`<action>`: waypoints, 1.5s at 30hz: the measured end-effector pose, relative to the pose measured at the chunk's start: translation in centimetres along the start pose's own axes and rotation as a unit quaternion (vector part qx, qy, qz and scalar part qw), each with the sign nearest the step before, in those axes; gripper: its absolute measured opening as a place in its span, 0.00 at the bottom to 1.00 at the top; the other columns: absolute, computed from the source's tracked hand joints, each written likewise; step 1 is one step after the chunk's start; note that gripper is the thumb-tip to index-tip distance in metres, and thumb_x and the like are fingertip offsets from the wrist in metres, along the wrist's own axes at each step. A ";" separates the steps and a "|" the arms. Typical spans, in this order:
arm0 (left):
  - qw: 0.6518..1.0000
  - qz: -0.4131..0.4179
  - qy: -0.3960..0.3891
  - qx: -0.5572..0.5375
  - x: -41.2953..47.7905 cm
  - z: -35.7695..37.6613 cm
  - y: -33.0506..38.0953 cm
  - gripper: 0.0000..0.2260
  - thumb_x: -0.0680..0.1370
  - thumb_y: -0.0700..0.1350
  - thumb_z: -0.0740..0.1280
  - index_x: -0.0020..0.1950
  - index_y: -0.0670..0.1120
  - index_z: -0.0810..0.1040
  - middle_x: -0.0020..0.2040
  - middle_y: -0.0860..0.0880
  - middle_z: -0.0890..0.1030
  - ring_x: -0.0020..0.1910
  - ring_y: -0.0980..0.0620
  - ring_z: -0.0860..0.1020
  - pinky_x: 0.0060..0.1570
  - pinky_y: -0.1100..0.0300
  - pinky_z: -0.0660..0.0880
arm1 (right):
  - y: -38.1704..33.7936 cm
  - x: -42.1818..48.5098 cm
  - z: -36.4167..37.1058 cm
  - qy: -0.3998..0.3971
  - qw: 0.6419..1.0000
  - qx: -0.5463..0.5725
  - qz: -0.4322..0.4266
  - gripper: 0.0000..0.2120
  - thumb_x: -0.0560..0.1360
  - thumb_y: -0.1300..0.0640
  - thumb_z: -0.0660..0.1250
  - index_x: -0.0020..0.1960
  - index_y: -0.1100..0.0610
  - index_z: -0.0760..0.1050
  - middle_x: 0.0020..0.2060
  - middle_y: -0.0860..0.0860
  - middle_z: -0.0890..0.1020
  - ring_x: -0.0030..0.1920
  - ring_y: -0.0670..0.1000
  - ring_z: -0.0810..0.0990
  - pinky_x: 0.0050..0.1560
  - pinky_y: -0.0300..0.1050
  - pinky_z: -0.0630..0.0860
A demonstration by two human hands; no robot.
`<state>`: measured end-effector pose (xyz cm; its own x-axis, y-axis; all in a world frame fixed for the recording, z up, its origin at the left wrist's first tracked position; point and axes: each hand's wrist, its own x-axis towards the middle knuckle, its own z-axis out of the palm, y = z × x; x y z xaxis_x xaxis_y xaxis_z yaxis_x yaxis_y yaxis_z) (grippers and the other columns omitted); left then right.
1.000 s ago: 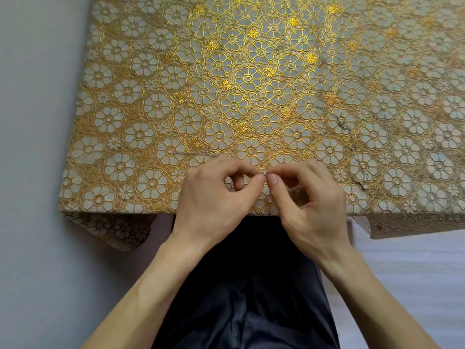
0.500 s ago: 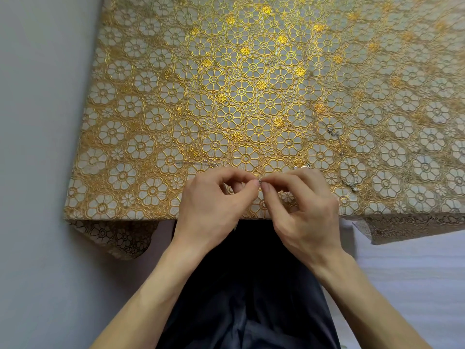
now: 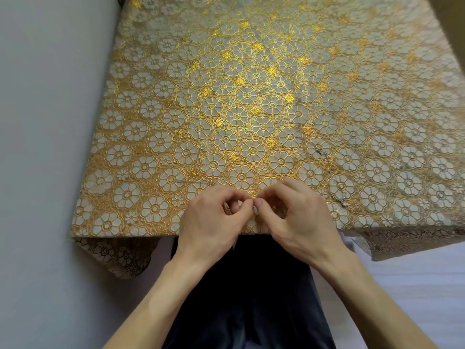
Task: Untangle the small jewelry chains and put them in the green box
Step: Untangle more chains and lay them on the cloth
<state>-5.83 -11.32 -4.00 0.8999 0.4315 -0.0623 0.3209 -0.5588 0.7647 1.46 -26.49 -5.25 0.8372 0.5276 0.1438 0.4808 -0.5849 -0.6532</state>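
Pinched chain (image 3: pixel 201 182) at near edge of surface (image 3: pixel 151 122), left hand (image 3: pixel 214 217) and right hand (image 3: pixel 299 217) tip to tip, fingers (image 3: pixel 259 204) curled tight on it. Likely picking a knot; too fine to confirm. Saw second chain (image 3: pixel 324 157) well apart on the right, clear of the tangle. Saw no green box.

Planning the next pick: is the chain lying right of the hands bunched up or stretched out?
Stretched out: the chain runs as a thin, nearly straight line across the tablecloth, no clump visible.
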 end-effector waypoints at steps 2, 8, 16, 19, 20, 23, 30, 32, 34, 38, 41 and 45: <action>1.000 0.010 0.003 0.003 0.0 0.1 -0.1 0.01 0.74 0.51 0.74 0.43 0.56 0.85 0.36 0.58 0.79 0.36 0.60 0.76 0.37 0.60 0.74 | 0.0 0.0 0.1 -0.007 1.000 -0.017 -0.004 0.11 0.75 0.44 0.63 0.46 0.50 0.79 0.40 0.43 0.78 0.44 0.48 0.77 0.45 0.49 0.76; 1.000 -0.002 0.008 0.000 0.1 0.1 0.0 0.08 0.71 0.59 0.68 0.43 0.58 0.84 0.37 0.57 0.78 0.36 0.59 0.76 0.38 0.54 0.77 | -0.2 -0.1 0.7 0.000 0.999 -0.036 -0.015 0.10 0.76 0.47 0.62 0.46 0.52 0.76 0.41 0.46 0.77 0.43 0.52 0.77 0.44 0.53 0.77; 0.994 -0.054 0.009 -0.091 0.7 -0.1 0.1 0.06 0.67 0.58 0.71 0.39 0.58 0.84 0.36 0.60 0.79 0.33 0.58 0.75 0.38 0.59 0.73 | -0.1 -0.2 1.7 0.020 0.999 -0.008 -0.037 0.12 0.79 0.49 0.58 0.48 0.56 0.75 0.43 0.50 0.77 0.44 0.55 0.76 0.45 0.58 0.75; 0.987 -0.067 -0.007 -0.144 0.6 -0.2 0.0 0.06 0.67 0.55 0.72 0.39 0.55 0.85 0.32 0.60 0.78 0.31 0.59 0.72 0.36 0.63 0.70 | 0.0 -0.4 1.7 0.017 0.999 0.032 -0.036 0.12 0.80 0.50 0.57 0.49 0.56 0.74 0.44 0.47 0.76 0.45 0.53 0.75 0.47 0.55 0.73; 0.985 -0.070 -0.012 -0.154 0.6 -0.2 -0.1 0.06 0.67 0.55 0.72 0.39 0.54 0.85 0.31 0.60 0.77 0.31 0.59 0.72 0.36 0.63 0.69 | 0.1 -0.4 1.7 0.015 0.998 0.043 -0.036 0.11 0.80 0.50 0.57 0.49 0.55 0.74 0.44 0.46 0.75 0.45 0.52 0.75 0.47 0.55 0.72; 0.983 -0.072 -0.018 -0.168 0.6 -0.2 -0.1 0.06 0.67 0.53 0.72 0.39 0.53 0.85 0.30 0.60 0.76 0.30 0.59 0.72 0.34 0.66 0.68 | 0.1 -0.6 1.7 0.014 0.997 0.064 -0.032 0.10 0.80 0.50 0.57 0.49 0.54 0.73 0.44 0.45 0.75 0.44 0.50 0.74 0.47 0.54 0.71; 0.978 -0.083 -0.019 -0.188 0.4 -0.1 -0.3 0.07 0.67 0.55 0.72 0.39 0.53 0.84 0.28 0.59 0.75 0.29 0.59 0.70 0.33 0.65 0.67 | -0.2 -0.8 1.6 0.035 0.996 0.074 -0.024 0.08 0.79 0.50 0.59 0.48 0.53 0.72 0.42 0.43 0.73 0.43 0.47 0.72 0.46 0.52 0.72; 0.975 -0.086 -0.009 -0.203 0.4 -0.2 -0.3 0.06 0.68 0.54 0.72 0.39 0.53 0.85 0.29 0.59 0.75 0.29 0.59 0.70 0.33 0.66 0.68 | -0.1 -0.9 1.5 0.041 0.996 0.071 -0.019 0.07 0.78 0.50 0.59 0.47 0.53 0.73 0.42 0.42 0.72 0.43 0.45 0.71 0.46 0.46 0.70; 0.974 -0.083 -0.002 -0.212 0.4 -0.3 -0.5 0.05 0.69 0.52 0.73 0.40 0.53 0.85 0.30 0.57 0.77 0.30 0.59 0.71 0.33 0.68 0.68 | 0.1 -1.0 1.4 0.048 0.996 0.077 -0.008 0.08 0.78 0.50 0.60 0.47 0.54 0.73 0.42 0.42 0.73 0.44 0.45 0.72 0.47 0.40 0.68; 0.981 -0.053 -0.004 -0.186 0.1 -0.4 -0.7 0.01 0.72 0.48 0.76 0.41 0.52 0.86 0.33 0.56 0.79 0.32 0.60 0.73 0.35 0.69 0.69 | 0.0 -1.0 1.1 0.066 0.993 0.100 0.005 0.07 0.78 0.53 0.66 0.48 0.56 0.78 0.42 0.45 0.77 0.41 0.42 0.74 0.45 0.32 0.68; 0.984 -0.041 0.004 -0.176 0.0 -0.3 -0.6 0.03 0.70 0.52 0.74 0.40 0.53 0.85 0.35 0.54 0.80 0.33 0.60 0.74 0.36 0.67 0.69 | -0.5 -1.0 0.7 0.084 0.990 0.112 0.004 0.03 0.76 0.56 0.70 0.47 0.55 0.80 0.42 0.44 0.78 0.41 0.42 0.76 0.43 0.29 0.68; 0.984 -0.029 0.005 -0.178 0.0 -0.3 -0.6 0.01 0.70 0.51 0.74 0.40 0.56 0.85 0.35 0.56 0.79 0.33 0.59 0.73 0.36 0.67 0.69 | -0.8 -1.2 0.6 0.072 0.990 0.122 0.010 0.02 0.74 0.53 0.71 0.45 0.51 0.81 0.40 0.42 0.80 0.40 0.45 0.78 0.44 0.40 0.74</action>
<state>-6.11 -10.78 -4.31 0.8795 0.4634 -0.1084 0.2470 -0.2497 0.9363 -0.10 -26.25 -5.32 0.8824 0.4149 0.2219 0.4019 -0.4193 -0.8140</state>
